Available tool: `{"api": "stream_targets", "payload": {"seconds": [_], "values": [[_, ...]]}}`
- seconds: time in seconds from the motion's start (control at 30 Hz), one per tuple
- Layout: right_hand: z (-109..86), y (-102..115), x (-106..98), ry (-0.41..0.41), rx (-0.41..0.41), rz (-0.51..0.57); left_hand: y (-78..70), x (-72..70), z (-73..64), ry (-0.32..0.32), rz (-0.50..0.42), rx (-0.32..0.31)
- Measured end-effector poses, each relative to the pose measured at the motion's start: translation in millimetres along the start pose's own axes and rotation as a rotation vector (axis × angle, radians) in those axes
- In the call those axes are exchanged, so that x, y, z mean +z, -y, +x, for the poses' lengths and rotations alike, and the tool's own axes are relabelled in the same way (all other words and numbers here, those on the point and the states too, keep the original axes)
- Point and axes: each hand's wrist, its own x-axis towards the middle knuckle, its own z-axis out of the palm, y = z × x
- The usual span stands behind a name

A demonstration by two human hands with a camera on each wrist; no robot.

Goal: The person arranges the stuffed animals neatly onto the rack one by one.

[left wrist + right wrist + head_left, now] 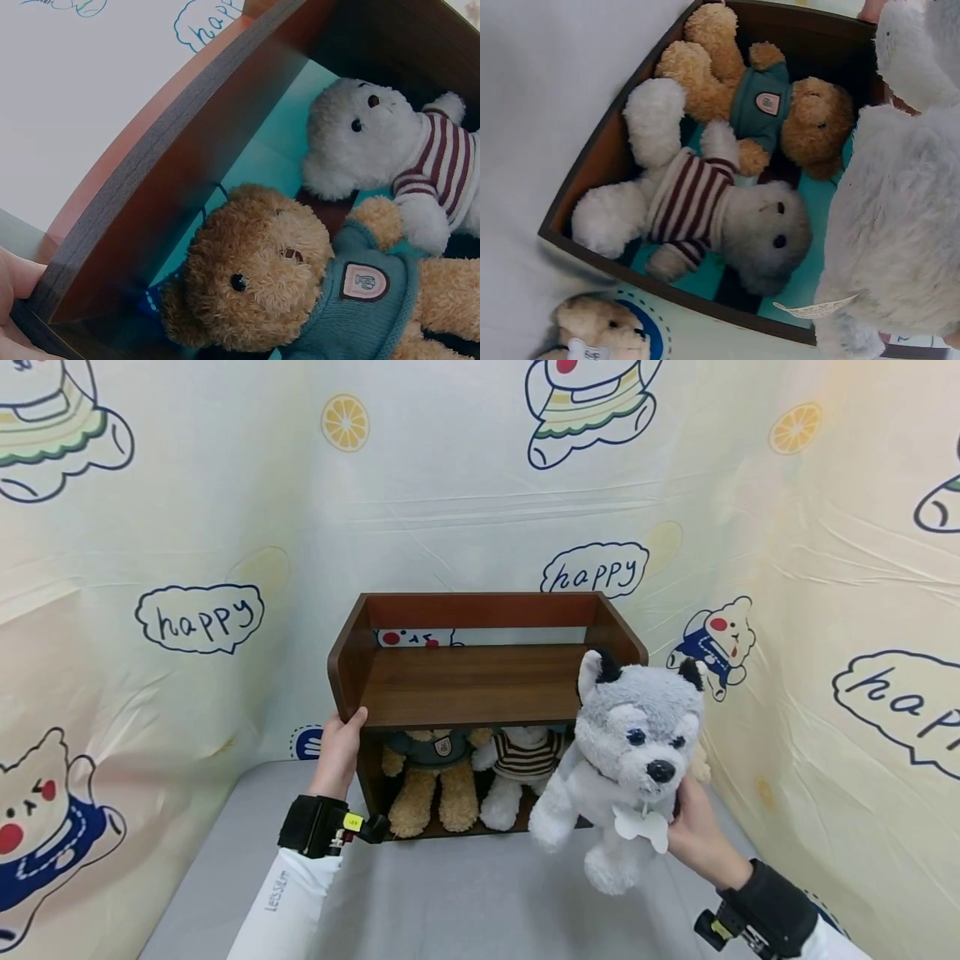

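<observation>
My right hand (697, 831) grips a grey and white plush husky (630, 760) by its side, in front of the right end of a dark brown wooden shelf (465, 685). A white bone-shaped tag hangs at the husky's neck. With my left hand (341, 752) I hold the shelf's left side panel, thumb on its front edge. Inside the lower compartment sit a tan teddy bear (255, 270) in a green sweater and a white bear (765, 232) in a striped shirt. The upper board hides their heads in the head view.
Outside the shelf's right side lies another beige plush toy (600, 330) with a white patch, mostly hidden behind the husky in the head view. The shelf stands on a grey table (450, 902), with printed curtains (450, 485) behind and at both sides.
</observation>
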Motion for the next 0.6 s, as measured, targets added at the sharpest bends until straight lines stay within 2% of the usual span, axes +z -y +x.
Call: {"api": "stream_targets", "payload": {"seconds": [0.53, 0.6], "values": [[33.6, 5, 2, -0.029, -0.092, 0.037, 0.1, -0.7, 1.8, -0.011, -0.002, -0.011], [38.4, 5, 2, -0.039, -0.109, 0.016, 0.1, -0.3, 1.6, -0.009, -0.003, -0.011]]}}
